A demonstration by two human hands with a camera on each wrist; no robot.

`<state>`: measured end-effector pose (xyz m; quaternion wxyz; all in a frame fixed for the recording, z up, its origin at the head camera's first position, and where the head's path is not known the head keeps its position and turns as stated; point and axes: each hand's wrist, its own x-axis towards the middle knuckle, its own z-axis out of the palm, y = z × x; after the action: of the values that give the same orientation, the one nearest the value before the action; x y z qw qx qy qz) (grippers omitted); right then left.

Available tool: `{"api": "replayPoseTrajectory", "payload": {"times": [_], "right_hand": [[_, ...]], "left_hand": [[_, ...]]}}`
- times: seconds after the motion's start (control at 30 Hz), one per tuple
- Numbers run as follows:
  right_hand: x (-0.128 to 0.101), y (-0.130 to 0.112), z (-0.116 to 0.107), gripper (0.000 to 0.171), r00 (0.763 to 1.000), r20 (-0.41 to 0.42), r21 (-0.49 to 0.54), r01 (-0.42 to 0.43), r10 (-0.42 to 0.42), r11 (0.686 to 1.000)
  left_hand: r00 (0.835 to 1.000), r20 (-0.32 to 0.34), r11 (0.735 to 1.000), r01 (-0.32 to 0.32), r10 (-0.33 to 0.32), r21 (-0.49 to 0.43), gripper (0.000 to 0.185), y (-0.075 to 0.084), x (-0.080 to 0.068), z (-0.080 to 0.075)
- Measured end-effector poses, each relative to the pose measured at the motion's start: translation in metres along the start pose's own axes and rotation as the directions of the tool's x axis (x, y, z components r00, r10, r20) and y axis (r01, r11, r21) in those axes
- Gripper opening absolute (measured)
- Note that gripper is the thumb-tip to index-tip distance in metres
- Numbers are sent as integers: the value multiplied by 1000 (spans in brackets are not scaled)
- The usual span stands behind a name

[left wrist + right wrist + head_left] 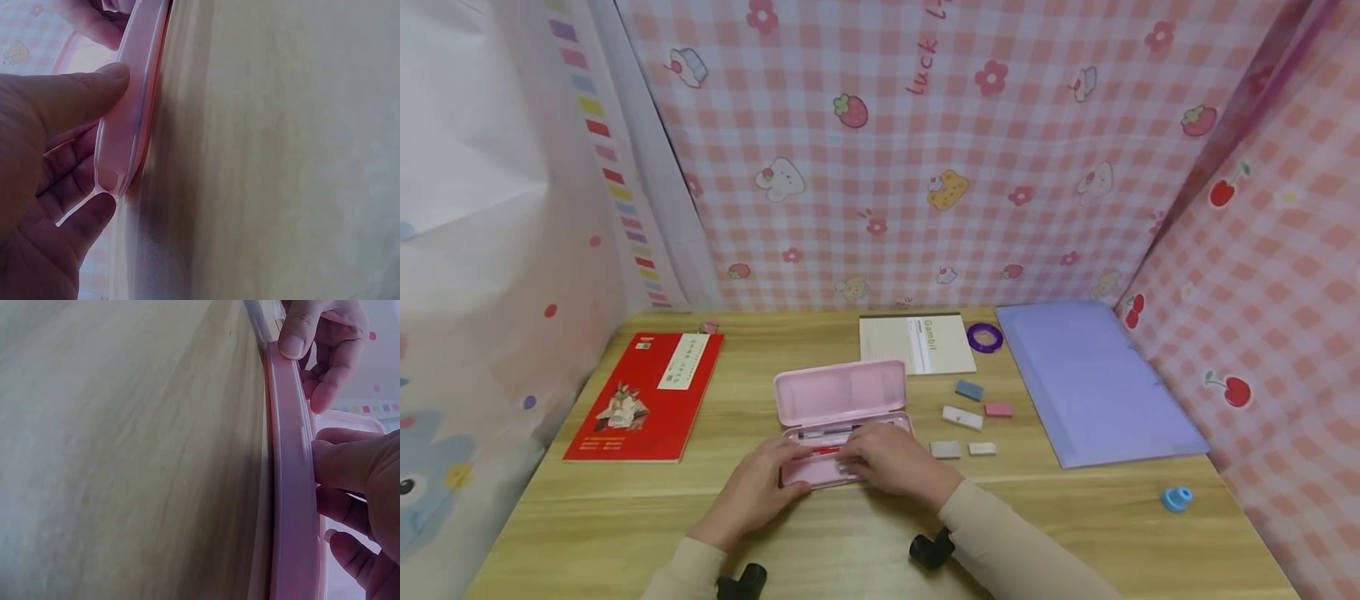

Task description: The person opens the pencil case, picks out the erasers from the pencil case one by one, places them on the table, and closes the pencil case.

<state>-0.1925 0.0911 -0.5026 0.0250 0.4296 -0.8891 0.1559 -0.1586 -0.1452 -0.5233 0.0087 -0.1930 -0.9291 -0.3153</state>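
Note:
A pink pencil case (841,398) lies on the table with its lid raised at the back. Inside are a red pen (822,451) and a dark-tipped pen (827,432). My left hand (760,483) holds the case at its left end; the left wrist view shows the thumb (94,94) on the front wall and the fingers around the end. My right hand (898,462) reaches over the front rim, fingers bent down into the tray. In the right wrist view its thumb (340,464) is at the rim; I cannot tell whether its fingertips pinch anything.
Right of the case lie several erasers, among them a blue one (969,390) and a pink one (998,410). Behind are a notepad (891,342) and a purple ring (973,343). A red booklet (655,400) is left; a lilac folder (1097,383) and small blue object (1176,499) are right.

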Motion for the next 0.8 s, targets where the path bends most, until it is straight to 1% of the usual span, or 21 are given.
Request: {"api": "replayPoseTrajectory", "payload": {"times": [0.1,0.3,0.4,0.5,0.63,0.73,0.8], "right_hand": [[3,-1,0,15,1000,20,-22,-4,4,1000],[4,-4,-1,15,999,47,-32,-21,23,999],[3,-4,-1,16,999,47,-30,-23,24,999],[-1,-7,-4,16,1000,4,-36,8,-8,999],[-15,-12,-17,17,996,-87,-8,38,-38,999],[-35,-6,-32,18,987,-157,55,18,-10,998],[-51,6,-41,18,978,-205,84,-6,23,996]], "left_hand": [[1000,0,1000,16,-16,3,47,-1,1,1],[1000,4,1000,19,-19,5,48,-1,1,1],[1000,2,1000,16,-16,1,48,-1,0,1],[1000,3,1000,13,-13,5,48,-1,0,0],[1000,20,1000,17,-17,17,47,-2,-1,0],[1000,25,1000,18,-19,19,47,-2,0,0],[1000,23,1000,14,-15,19,47,-2,0,-1]]}}
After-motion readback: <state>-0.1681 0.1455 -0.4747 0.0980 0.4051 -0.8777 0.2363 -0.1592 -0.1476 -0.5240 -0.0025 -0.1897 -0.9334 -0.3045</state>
